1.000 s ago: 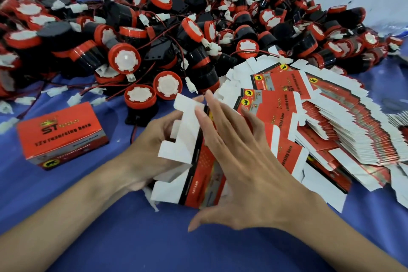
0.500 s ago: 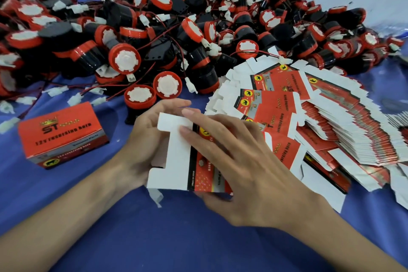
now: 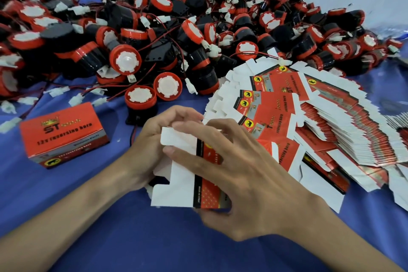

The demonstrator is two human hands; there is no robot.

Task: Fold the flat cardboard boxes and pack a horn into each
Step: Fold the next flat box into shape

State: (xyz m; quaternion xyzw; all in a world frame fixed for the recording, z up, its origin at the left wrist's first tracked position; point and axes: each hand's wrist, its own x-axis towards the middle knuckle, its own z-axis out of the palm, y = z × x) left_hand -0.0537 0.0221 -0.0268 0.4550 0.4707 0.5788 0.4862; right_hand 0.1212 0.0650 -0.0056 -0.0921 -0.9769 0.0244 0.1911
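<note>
A half-formed red and white cardboard box (image 3: 183, 181) stands at the centre, just above the blue cloth, held between both hands. My left hand (image 3: 152, 146) grips its left side, fingers curled over the white top flap. From the right and from above, my right hand (image 3: 238, 174) holds the box, fingertips on the white flap and thumb under the lower edge. A fanned stack of flat boxes (image 3: 309, 121) lies to the right. Across the back spreads a heap of red and black horns (image 3: 167, 35) with wires and white plugs.
One folded red box (image 3: 61, 132) sits closed at the left on the blue cloth (image 3: 66, 194). Two horns (image 3: 141, 99) stand close behind my hands. A pale wall runs behind the heap.
The box has tipped from upright to lower and flatter between my hands. My right-hand fingers have come down over the white flap, and my left-hand fingers have curled over its top.
</note>
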